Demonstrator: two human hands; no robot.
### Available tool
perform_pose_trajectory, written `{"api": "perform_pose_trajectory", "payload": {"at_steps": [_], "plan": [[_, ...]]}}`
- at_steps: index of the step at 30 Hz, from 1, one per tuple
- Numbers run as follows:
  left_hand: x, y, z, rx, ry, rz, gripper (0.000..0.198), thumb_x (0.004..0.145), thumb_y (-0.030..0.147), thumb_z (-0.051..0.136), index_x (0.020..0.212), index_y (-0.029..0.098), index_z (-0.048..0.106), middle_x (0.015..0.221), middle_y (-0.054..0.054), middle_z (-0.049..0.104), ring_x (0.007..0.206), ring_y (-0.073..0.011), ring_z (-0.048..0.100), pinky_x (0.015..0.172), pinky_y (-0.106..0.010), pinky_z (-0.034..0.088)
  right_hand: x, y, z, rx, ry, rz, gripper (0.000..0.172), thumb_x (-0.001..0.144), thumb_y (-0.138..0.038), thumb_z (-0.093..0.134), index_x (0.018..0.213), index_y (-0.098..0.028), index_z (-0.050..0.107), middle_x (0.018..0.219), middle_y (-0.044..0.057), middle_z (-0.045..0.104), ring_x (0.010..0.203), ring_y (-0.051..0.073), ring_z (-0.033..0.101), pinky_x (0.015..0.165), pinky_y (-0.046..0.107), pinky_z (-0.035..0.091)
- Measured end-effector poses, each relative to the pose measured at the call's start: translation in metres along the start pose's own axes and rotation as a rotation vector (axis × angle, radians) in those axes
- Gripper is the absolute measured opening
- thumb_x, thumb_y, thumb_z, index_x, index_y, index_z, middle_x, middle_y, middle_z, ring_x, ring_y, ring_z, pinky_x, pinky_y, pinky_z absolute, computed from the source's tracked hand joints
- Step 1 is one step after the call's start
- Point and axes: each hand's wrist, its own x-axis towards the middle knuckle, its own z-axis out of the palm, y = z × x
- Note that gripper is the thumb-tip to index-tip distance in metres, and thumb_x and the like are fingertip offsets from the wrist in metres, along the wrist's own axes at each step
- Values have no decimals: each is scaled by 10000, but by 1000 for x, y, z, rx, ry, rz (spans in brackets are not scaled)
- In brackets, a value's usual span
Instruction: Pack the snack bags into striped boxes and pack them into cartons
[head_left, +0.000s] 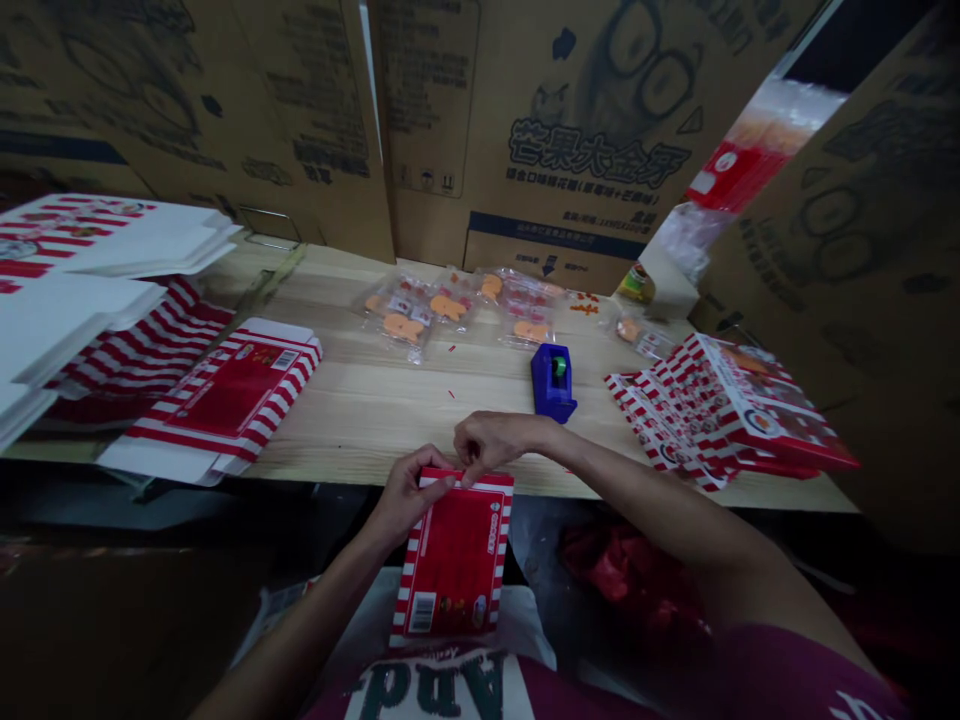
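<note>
A flat red carton with white-striped edges (457, 560) leans between my body and the table's front edge, its barcode side facing up. My left hand (416, 490) grips its upper left corner, thumb on the face and fingers behind. At the top edge, my right hand (487, 443) is closed, with curled fingers and a fingertip pressed on the carton's rim. Whether anything small sits in those right fingers is hidden. Beyond the right hand stands a blue tape dispenser (553, 385) with a green core.
Flattened striped cartons (225, 400) lie at left beside stacked white-edged card sheets (90, 250). Clear packets with orange pieces (450, 305) line the back. Filled-looking striped cartons (720, 410) lean at right. Tall brown cardboard boxes (525, 150) wall off the wooden table's far side (375, 400).
</note>
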Motion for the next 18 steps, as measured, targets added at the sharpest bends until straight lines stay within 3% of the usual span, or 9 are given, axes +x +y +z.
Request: {"api": "perform_pose_trajectory", "payload": {"at_steps": [5,7,10,13,15,18], "plan": [[-8,9,-1,37,-23,100,182,763,337,712,794,165,663,836,-31,633,824,-185,592,791,-289,447,0,19,25,703,-247,30,498,545,-511,846,794,-129,646,632,-53,602,581,97,526,560,206,383],[-12,9,0,19,-25,98,194,752,343,728,818,170,671,845,-28,639,823,-182,595,786,-283,451,-1,21,43,981,-272,83,574,502,-540,849,854,-125,665,655,-46,621,572,102,545,572,215,412],[-19,10,2,-85,-7,-26,312,710,357,765,946,182,659,903,-31,667,819,-185,609,741,-273,474,-6,18,58,1203,-145,151,536,490,-522,852,803,-130,663,620,-53,602,506,86,512,517,201,388],[-27,31,-2,-139,-15,-129,316,708,366,762,922,157,657,837,-36,684,745,-185,623,681,-278,496,-16,12,50,1175,-30,129,446,553,-501,833,665,-136,603,541,-69,522,447,57,414,448,178,302],[-32,58,-7,-48,14,-35,269,727,360,747,878,149,675,806,-47,690,720,-193,631,658,-288,504,-27,7,36,1065,118,101,439,616,-514,803,626,-136,580,527,-63,495,453,55,390,445,177,281],[-38,97,-5,236,55,306,282,762,311,722,1006,172,696,956,-94,716,867,-250,662,766,-356,528,-47,4,19,906,410,128,468,692,-586,736,645,-136,617,555,-24,535,500,87,457,480,193,340]]}}
